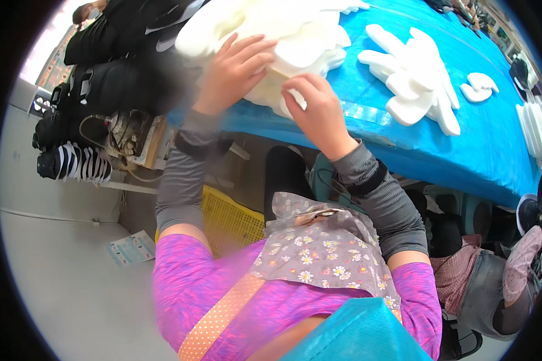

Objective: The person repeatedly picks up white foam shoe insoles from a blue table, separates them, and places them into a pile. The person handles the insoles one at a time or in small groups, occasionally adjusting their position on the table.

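A heap of white, smooth, curved foam-like pieces lies at the near edge of the blue-covered table. My left hand rests on the heap with its fingers stretched out and pressing on its surface. My right hand is beside the heap's near right side, fingers curled and thumb and fingertip brought close together in a pinch. Whatever is between those fingertips, if anything, is too small to tell. A pale edge of the heap runs between the two hands.
More white pieces lie piled to the right on the blue table cover, with a small one beyond. Black items are stacked at the left. Below stands a yellow crate. Another person sits at the right.
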### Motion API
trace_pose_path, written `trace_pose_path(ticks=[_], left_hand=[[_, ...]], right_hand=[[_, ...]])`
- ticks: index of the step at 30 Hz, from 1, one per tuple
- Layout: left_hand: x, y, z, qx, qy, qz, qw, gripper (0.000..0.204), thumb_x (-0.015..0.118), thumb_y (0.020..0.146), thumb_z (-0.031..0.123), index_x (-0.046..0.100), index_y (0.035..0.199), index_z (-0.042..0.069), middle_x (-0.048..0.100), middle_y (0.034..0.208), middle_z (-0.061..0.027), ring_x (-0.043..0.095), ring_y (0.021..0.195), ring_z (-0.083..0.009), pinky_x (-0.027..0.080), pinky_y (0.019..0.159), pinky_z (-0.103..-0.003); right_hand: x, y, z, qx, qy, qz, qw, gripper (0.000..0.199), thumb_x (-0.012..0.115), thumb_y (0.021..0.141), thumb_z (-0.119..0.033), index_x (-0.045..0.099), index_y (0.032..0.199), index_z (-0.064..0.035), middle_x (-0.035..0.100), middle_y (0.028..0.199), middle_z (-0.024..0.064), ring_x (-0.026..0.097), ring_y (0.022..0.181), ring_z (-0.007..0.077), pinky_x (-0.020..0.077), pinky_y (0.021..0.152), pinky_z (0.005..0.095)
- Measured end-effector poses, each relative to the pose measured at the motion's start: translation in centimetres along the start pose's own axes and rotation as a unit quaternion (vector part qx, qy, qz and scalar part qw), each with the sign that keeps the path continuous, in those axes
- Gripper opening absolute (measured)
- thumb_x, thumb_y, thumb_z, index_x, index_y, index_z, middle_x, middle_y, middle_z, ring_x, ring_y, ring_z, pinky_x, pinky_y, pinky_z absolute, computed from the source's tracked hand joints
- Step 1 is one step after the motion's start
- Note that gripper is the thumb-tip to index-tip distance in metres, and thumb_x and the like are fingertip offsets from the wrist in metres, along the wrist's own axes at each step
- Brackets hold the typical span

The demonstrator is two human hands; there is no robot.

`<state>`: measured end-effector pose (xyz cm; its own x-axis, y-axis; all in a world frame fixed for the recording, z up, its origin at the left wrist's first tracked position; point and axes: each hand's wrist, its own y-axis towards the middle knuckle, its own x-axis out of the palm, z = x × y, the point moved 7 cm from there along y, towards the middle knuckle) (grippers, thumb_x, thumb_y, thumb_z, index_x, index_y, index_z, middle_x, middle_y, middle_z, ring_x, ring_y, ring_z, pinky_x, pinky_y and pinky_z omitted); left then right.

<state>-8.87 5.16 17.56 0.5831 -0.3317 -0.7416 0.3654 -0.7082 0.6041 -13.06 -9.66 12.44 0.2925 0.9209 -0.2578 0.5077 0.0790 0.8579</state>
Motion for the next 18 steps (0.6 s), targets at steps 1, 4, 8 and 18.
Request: trace_pose_path(ticks=[1, 4, 8, 18], left_hand=[[0.1, -0.1, -0.1, 0.003, -0.025, 0.026, 0.999, 0.022, 0.073, 0.083, 0.013, 0.065, 0.104, 0.015, 0.064, 0.133, 0.0001, 0.055, 0.130, -0.0232, 0.041, 0.109, -0.051], [0.6, -0.3, -0.8, -0.014, -0.059, 0.055, 0.997, 0.017, 0.075, 0.083, 0.014, 0.070, 0.100, 0.015, 0.068, 0.127, 0.0004, 0.057, 0.127, -0.0240, 0.044, 0.106, -0.046], [0.8, -0.5, -0.9, -0.002, -0.058, 0.093, 0.994, 0.016, 0.076, 0.081, 0.016, 0.072, 0.097, 0.014, 0.070, 0.122, 0.0012, 0.061, 0.121, -0.0230, 0.048, 0.099, -0.041], [-0.1, 0.0, 0.2, -0.019, -0.063, 0.089, 0.994, 0.026, 0.075, 0.081, 0.015, 0.070, 0.107, 0.013, 0.068, 0.118, -0.0046, 0.061, 0.115, -0.0276, 0.046, 0.098, -0.043]], right_hand=[[0.5, 0.4, 0.3, 0.003, -0.009, 0.012, 1.000, 0.009, 0.070, 0.084, -0.005, 0.065, 0.091, -0.0061, 0.064, 0.090, 0.0105, 0.064, 0.085, 0.0326, 0.0526, 0.075, 0.0413], [1.3, 1.1, 1.4, 0.012, -0.029, 0.029, 0.999, 0.009, 0.071, 0.085, -0.007, 0.065, 0.093, -0.0065, 0.064, 0.089, 0.0089, 0.065, 0.082, 0.0317, 0.0539, 0.071, 0.0392], [1.7, 1.7, 2.1, 0.020, -0.052, 0.015, 0.998, 0.010, 0.072, 0.085, -0.009, 0.066, 0.093, -0.0081, 0.064, 0.087, 0.0075, 0.066, 0.077, 0.0291, 0.0539, 0.066, 0.0364], [2.5, 3.5, 1.2, 0.002, -0.181, -0.046, 0.982, 0.007, 0.069, 0.087, -0.009, 0.065, 0.089, -0.0047, 0.065, 0.086, 0.0076, 0.065, 0.080, 0.0281, 0.0529, 0.068, 0.0374]])
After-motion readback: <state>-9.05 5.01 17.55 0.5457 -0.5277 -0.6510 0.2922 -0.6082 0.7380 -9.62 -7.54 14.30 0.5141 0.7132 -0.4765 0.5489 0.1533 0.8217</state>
